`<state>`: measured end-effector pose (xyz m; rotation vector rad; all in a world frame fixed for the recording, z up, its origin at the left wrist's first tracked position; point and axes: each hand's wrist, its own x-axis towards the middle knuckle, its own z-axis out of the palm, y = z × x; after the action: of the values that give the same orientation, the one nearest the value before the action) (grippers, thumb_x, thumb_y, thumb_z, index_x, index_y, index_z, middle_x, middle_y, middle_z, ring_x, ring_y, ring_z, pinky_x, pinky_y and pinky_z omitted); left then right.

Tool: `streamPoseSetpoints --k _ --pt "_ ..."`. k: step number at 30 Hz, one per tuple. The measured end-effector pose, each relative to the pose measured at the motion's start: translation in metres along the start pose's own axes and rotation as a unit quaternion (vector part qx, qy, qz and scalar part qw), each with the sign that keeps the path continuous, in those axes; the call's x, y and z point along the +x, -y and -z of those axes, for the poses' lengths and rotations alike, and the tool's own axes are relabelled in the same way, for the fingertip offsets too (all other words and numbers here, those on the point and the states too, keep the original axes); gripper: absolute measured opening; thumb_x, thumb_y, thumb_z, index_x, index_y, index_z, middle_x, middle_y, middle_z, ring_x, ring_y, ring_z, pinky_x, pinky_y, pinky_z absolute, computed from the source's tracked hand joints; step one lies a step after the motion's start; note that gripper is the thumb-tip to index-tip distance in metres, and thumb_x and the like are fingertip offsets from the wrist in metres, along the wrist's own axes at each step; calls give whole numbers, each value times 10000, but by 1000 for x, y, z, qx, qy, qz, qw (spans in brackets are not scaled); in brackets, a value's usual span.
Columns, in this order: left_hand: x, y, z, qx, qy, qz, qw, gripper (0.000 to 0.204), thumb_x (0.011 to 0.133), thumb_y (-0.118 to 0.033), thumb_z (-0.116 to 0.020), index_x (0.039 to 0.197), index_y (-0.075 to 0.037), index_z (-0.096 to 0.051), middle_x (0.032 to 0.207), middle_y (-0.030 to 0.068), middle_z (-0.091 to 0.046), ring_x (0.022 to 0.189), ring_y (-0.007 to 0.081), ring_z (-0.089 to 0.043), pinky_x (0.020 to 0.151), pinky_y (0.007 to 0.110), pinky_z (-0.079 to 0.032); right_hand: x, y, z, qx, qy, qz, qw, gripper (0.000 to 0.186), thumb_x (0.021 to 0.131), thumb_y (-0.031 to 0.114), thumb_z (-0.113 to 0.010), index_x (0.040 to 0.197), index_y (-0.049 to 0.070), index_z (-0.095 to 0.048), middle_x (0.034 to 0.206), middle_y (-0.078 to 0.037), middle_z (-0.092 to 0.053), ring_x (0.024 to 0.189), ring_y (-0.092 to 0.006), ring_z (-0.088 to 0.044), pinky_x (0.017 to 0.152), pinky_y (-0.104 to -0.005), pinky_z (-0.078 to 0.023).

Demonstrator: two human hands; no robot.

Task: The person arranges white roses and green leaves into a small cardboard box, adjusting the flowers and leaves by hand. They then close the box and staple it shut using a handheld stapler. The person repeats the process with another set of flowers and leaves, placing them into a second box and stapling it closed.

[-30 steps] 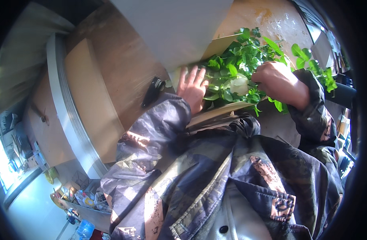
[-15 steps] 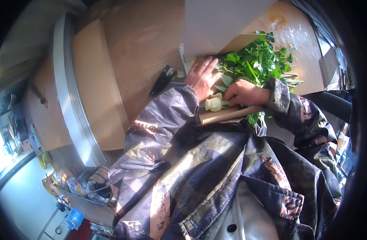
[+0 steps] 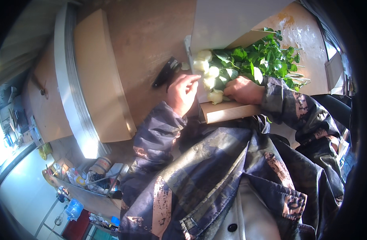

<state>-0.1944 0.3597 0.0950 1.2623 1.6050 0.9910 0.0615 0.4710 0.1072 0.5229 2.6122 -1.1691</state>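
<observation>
Several white roses (image 3: 210, 73) lie with their heads in a row toward the left, on a cardboard sheet with a raised white flap (image 3: 231, 24). Their green leaves and stems (image 3: 267, 56) stretch away to the right. My right hand (image 3: 245, 91) is closed on the stem of the nearest white rose (image 3: 215, 97), just behind its head; the stem itself is mostly hidden by the fingers. To the left of the blooms is my left hand (image 3: 182, 94), empty, its fingers bent loosely and slightly apart. A folded strip of corrugated cardboard (image 3: 231, 113) runs along the near side.
A black tool (image 3: 166, 73), perhaps a stapler, rests on the wooden table (image 3: 147, 36) beyond my left hand. A stack of cardboard sheets (image 3: 99, 76) stands at the left. Lower left is a cluttered shelf (image 3: 85, 196) with bags and a roll.
My left hand has drawn back leftward off the flowers, uncovering several rose heads. My right hand stays at the nearest rose, which has shifted slightly.
</observation>
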Motion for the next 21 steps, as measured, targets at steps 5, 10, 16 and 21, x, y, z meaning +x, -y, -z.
streamPoseSetpoints --k 5,10,16,21 --pt "-7 5 -15 12 -5 -58 998 241 937 -44 -743 1169 -92 -784 1046 99 -735 911 207 -709 804 312 -588 2 8 -9 -52 -16 7 998 62 790 119 -692 838 83 -679 829 -93 -647 819 -314 -710 707 -463 -565" --pt "-12 8 -24 53 52 -69 995 293 875 -125 -790 1165 -164 -792 1113 108 -727 1032 297 -718 883 378 -588 8 12 4 -26 40 -1 999 132 817 167 -721 913 76 -723 882 -94 -701 852 -319 -717 746 -444 -573" --pt "-16 8 -27 -44 112 -22 993 341 839 -32 -771 1169 -119 -776 1206 125 -688 1049 279 -713 919 353 -588 -15 21 64 95 -16 -98 991 292 816 157 -773 1097 76 -774 945 -120 -777 882 -303 -743 838 -420 -571" --pt "-16 5 -27 -38 114 -10 993 335 827 -32 -728 1144 -130 -779 1201 104 -688 1053 292 -711 918 363 -586 -1 15 74 55 -71 -73 993 384 797 130 -779 1173 56 -754 984 -149 -774 924 -345 -739 837 -436 -572"
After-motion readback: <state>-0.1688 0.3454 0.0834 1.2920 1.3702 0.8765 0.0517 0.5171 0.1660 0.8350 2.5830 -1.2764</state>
